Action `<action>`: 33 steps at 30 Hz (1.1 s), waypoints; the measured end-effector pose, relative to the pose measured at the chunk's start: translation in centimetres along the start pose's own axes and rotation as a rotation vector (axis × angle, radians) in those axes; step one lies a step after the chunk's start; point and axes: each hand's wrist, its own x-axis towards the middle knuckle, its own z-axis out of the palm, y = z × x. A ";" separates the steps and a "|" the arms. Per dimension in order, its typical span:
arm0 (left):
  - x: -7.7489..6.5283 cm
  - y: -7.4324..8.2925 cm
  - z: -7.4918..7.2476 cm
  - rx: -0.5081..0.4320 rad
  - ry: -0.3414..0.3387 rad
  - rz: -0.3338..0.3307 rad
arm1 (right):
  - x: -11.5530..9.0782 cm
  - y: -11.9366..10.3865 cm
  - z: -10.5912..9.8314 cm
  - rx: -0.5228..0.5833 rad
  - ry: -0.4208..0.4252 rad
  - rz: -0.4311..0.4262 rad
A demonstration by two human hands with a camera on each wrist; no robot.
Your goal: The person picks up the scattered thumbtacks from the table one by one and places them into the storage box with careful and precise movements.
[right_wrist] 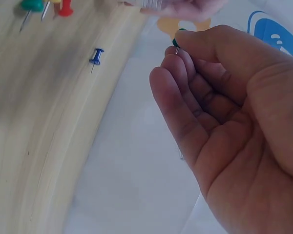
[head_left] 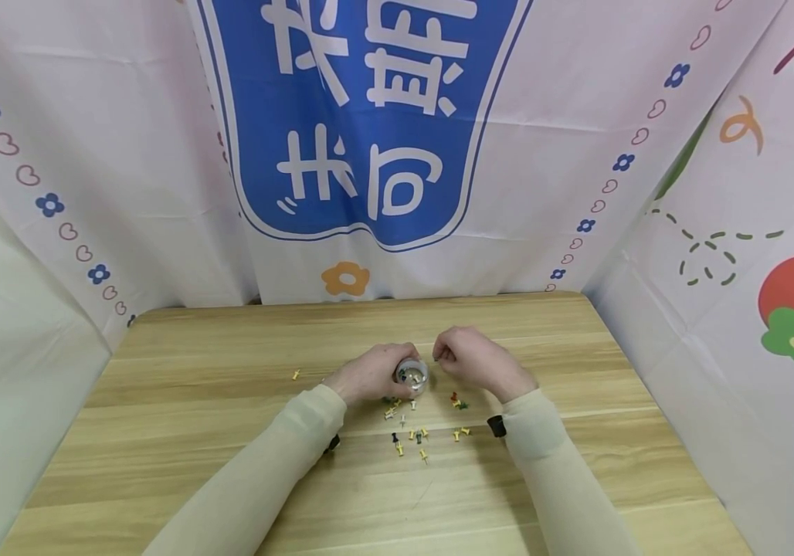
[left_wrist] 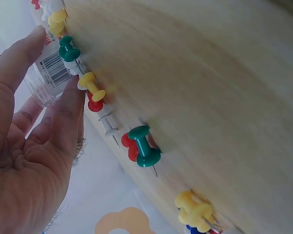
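Clear plastic jar [left_wrist: 38, 85]: mouth up at the wooden table [head_left: 216, 432], my left hand [head_left: 376, 373] curled round its side; whether its base touches wood, I can't tell.
Green push pin [right_wrist: 176, 42]: pinched between thumb and fingertip of my right hand [right_wrist: 219, 112], near the jar but apart from it.
Pinch: best kept on the plastic head, needle turned away from my finger pads.
Jar grip: firm but light, fingers clear of the mouth.
Head view: alone shows the lone yellow push pin [head_left: 296, 374] out to the left.
Right wrist view: reveals my pin's colour, and a blue push pin [right_wrist: 96, 56] nearby.
Left wrist view: adds the jar's barcode [left_wrist: 55, 67].
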 end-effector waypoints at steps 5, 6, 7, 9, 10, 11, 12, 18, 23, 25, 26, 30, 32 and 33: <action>-0.1 0.1 -0.1 -0.013 0.001 0.001 | 0.1 -0.5 0.5 0.002 -0.017 -0.014; -0.1 0.1 -0.1 -0.017 0.001 0.001 | 0.1 -0.6 0.6 0.004 -0.021 -0.021; -0.1 0.1 -0.1 -0.021 0.001 0.001 | 0.2 -0.8 0.7 0.007 -0.026 -0.027; -0.1 0.1 -0.1 -0.027 0.003 0.003 | 0.3 -0.9 0.9 0.014 -0.033 -0.046; -0.1 0.1 -0.1 -0.028 0.005 0.005 | 0.3 -1.1 1.0 0.021 -0.038 -0.056; -0.1 0.1 -0.1 -0.028 0.005 0.005 | 0.3 -1.2 1.1 0.021 -0.043 -0.067; -0.1 0.1 -0.1 -0.027 0.005 0.005 | 0.4 -1.2 1.2 0.020 -0.049 -0.073; -0.1 0.2 -0.1 -0.025 0.005 0.013 | 0.5 -1.5 1.7 -0.034 -0.067 -0.091; 0.0 0.2 -0.1 -0.024 0.003 0.011 | 0.5 -1.7 1.8 -0.053 -0.061 -0.103; 0.0 0.2 -0.1 -0.020 0.002 0.007 | 0.5 -1.7 1.8 -0.044 -0.061 -0.105; 0.0 0.2 -0.1 -0.018 0.001 0.004 | 0.5 -1.6 1.7 -0.035 -0.059 -0.102; 0.0 0.2 -0.1 -0.027 -0.001 -0.002 | 0.3 -1.1 1.3 0.001 -0.032 -0.063; -0.1 0.1 -0.1 -0.028 -0.003 -0.005 | 0.2 -0.7 1.0 0.002 -0.006 -0.039; -0.1 0.1 -0.1 -0.028 -0.002 -0.006 | 0.1 -0.5 0.8 -0.001 0.006 -0.029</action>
